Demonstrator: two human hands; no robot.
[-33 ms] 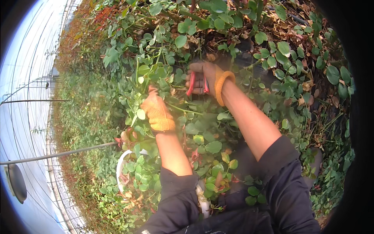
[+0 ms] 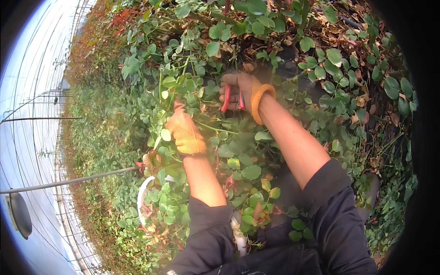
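Note:
My left hand (image 2: 184, 130), in a yellow knit glove, is closed among leafy rose-like stems. A green stem (image 2: 217, 129) comes out at the right side of its fist, and leafy shoots (image 2: 168, 82) rise above it; the foliage partly covers the fingers. Just to the right and a little farther off, my right hand (image 2: 240, 91) wears a glove with a dirt-darkened palm and a rolled orange cuff. Its fingers wrap the red handles of pruning shears (image 2: 226, 98). The blades of the shears are out of sight among the leaves.
Dense bushes surround both arms, with dry brown leaves (image 2: 323, 57) at the upper right. A white curved rim (image 2: 141, 201) shows below my left hand. From the left comes a thin grey rod (image 2: 78, 181), near a dark rounded object (image 2: 19, 214).

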